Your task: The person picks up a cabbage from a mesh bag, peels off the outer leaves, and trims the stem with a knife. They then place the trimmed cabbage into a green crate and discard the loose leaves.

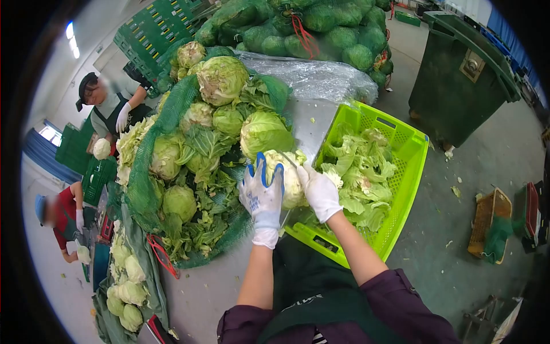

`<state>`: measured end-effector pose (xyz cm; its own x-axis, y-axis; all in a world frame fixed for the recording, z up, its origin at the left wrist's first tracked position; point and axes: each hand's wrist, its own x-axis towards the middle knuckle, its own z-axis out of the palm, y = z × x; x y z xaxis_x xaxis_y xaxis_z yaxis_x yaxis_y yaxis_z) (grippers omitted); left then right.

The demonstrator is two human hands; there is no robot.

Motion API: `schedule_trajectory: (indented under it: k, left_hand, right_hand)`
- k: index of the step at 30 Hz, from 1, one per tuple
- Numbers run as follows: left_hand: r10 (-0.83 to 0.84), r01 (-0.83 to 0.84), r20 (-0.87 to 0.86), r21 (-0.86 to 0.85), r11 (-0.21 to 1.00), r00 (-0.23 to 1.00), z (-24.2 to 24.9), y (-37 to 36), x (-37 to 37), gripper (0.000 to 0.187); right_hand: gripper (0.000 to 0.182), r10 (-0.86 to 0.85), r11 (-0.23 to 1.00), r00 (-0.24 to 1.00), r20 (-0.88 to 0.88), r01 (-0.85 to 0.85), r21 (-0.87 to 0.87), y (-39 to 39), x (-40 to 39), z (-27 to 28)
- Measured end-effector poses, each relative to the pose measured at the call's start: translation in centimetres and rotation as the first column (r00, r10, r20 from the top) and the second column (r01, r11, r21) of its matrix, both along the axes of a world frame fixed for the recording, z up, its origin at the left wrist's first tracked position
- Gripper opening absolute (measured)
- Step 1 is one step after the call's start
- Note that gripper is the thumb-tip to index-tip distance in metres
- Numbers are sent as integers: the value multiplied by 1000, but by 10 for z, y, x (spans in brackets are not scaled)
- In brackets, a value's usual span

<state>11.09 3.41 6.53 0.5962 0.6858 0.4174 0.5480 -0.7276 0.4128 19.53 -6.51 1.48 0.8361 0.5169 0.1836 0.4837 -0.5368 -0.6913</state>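
A pale, trimmed cabbage (291, 182) is between my hands, above the near edge of the metal work surface. My left hand (262, 198), in a white glove with blue fingertips, grips its left side with fingers spread over it. My right hand (321, 194), in a white glove, is closed at the cabbage's right side. A thin dark blade-like strip runs from that hand across the cabbage top; its handle is hidden. Just behind is a green cabbage (266, 135). On my right a lime-green crate (409, 189) holds loose leaves (366, 178).
An open green net (143, 178) of cabbages and leaves lies left. Full net sacks (321, 34) and plastic film (309, 74) are behind. A dark bin (452, 86) stands back right, an orange crate (487, 223) on the floor. Two co-workers (117, 109) work at left.
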Motion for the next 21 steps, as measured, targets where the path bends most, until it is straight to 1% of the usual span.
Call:
schedule_trajectory:
  k: [1, 3, 5, 6, 7, 8, 9, 10, 11, 12, 13, 14, 15, 17, 19, 20, 21]
  left_hand:
    - [31, -31, -24, -13, 999, 999, 5, -4, 2, 53]
    - [80, -83, -81, -31, 996, 993, 13, -12, 5, 52]
    - [81, -83, -73, -16, 996, 994, 7, -15, 0, 50]
    - [86, -86, -42, -9, 996, 995, 2, -15, -2, 50]
    - [88, -88, -20, -1, 996, 996, -2, -15, -8, 49]
    - [66, -69, -47, -77, 995, 997, -3, -10, -14, 56]
    - [65, -68, -43, -69, 995, 997, 2, -3, -18, 56]
    - [-36, 29, -48, -138, 990, 998, 8, 7, -23, 58]
    - [-136, 124, -43, -208, 970, 990, 12, 14, -23, 62]
    - [-250, 251, 111, -1, 968, 962, 6, 20, -16, 59]
    - [-248, 249, 107, -3, 968, 963, 1, 24, -11, 59]
    - [-288, 309, 138, -172, 935, 948, -3, 27, -4, 67]
    - [-322, 366, 180, -333, 869, 929, -2, 27, 2, 75]
    - [-315, 364, 189, -365, 857, 930, -2, 23, 3, 75]
    - [-227, 254, 121, -310, 916, 966, -1, 19, 7, 76]
    - [-199, 212, 73, -308, 928, 977, -1, 15, 7, 76]
    - [-198, 210, 71, -310, 927, 978, 0, 9, 9, 76]
  right_hand:
    - [52, 15, 993, 1000, 5, -15, 115, 0, 5, -7]
    - [53, -2, 997, 1000, 12, 1, 73, -4, 5, -2]
    - [53, 74, 993, 996, 56, -68, -96, -10, 6, 8]
    - [54, 154, 983, 987, 49, -148, -109, -13, 10, 10]
    - [54, 153, 983, 987, 41, -148, -108, -17, 4, 8]
    - [49, 141, 985, 990, 20, -138, -104, -17, 1, 8]
    - [43, 129, 987, 992, 5, -128, -98, -17, 0, 8]
    - [59, 151, 981, 988, 40, -145, -125, -20, -7, 7]
    - [59, 149, 983, 988, 48, -143, -116, -19, -12, 6]
    - [59, 96, 991, 994, 56, -90, -101, -19, -21, 10]
    - [59, 42, 995, 998, 56, -37, -89, -18, -29, 11]
    - [59, 7, 998, 997, 80, -2, -64, -17, -32, 10]
    - [59, 3, 998, 997, 81, 2, -66, -14, -28, 9]
    - [58, -26, 996, 995, 98, 35, -87, -8, -20, 5]
    - [56, -15, 995, 994, 109, 26, -99, -1, -9, 0]
    - [55, -4, 994, 992, 123, 17, -110, 2, -4, -2]
    - [55, -2, 994, 993, 120, 16, -112, 2, 2, 0]
